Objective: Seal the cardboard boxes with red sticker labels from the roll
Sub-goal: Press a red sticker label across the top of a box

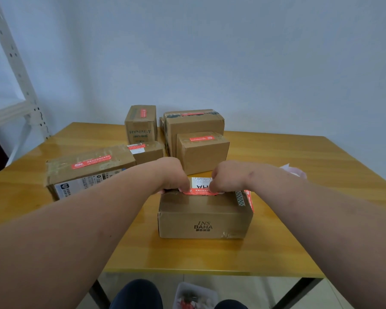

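1. Both hands sit on top of the near box (205,216): the left hand (173,175) and the right hand (226,178) curl downward, fingertips pressing a red sticker (202,192) along the box's near top edge.
2. Whether the fingers pinch the sticker or only press it flat cannot be told; they are bent, not straight.
3. Near box stands on the worktop (187,255) a little right of centre, with bare wood between it and the worktop's front edge.
4. A second red sticker (249,200) wraps over its right top corner, beside a strip of patterned tape.
5. A long box (87,169) lies to the left, angled, a red sticker on its top; a gap of bare wood separates it from the near box.
6. Four more boxes stand clustered at the back, each with a red sticker; the nearest of them (202,152) is just behind the hands.
7. Right side of the worktop is open wood out to its edge, apart from a pale plastic scrap (293,170) behind the right forearm.
8. A white metal rack (16,70) stands beyond the left rear corner.
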The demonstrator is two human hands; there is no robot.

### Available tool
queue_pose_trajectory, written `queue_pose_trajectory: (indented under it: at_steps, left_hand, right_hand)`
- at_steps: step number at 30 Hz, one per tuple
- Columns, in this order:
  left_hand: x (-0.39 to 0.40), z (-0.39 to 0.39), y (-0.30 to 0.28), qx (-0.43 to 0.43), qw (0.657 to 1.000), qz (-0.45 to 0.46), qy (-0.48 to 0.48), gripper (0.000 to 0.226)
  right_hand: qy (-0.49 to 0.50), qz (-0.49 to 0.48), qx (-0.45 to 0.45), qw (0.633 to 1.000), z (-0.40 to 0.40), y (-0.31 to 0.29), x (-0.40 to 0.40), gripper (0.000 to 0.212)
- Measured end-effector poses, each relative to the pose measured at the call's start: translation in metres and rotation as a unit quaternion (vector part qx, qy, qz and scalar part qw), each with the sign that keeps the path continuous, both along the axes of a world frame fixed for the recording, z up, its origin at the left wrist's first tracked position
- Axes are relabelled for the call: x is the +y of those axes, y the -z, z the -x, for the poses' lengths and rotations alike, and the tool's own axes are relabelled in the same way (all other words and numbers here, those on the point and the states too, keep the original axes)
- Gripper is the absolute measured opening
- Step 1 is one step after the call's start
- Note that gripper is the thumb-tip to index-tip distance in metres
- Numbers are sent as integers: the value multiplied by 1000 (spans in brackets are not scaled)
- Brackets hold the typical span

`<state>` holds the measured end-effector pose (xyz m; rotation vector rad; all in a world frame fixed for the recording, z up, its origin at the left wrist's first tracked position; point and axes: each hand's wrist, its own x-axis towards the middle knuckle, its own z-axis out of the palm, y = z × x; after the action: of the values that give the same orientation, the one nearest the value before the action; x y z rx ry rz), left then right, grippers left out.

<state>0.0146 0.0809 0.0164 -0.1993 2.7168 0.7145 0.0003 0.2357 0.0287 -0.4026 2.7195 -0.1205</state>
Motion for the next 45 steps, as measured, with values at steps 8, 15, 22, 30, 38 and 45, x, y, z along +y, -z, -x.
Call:
queue_pose_trajectory:
  at_steps: [8,15,22,30,38,45]
  left_hand:
    - [-6,-7,0,30,999,21,-6,43]
    - [-17,-15,2,-2,990,-139,-29,41]
    - [-8,-17,7,4,989,-147,-26,42]
    - [-14,-23,7,-9,984,-175,-37,50]
    - [-13,-25,10,0,977,-210,-36,35]
    - [-10,-22,15,18,975,-211,-65,32]
  right_hand:
    - [95,7,26,995,5,2,17,78]
    - [159,199,-133,958,5,18,25,49]
    - [196,210,-157,945,4,22,16,73]
    - [180,232,-180,939,7,24,22,64]
    - [210,307,-221,902,5,25,26,40]
    - [211,295,-186,913,7,29,25,31]
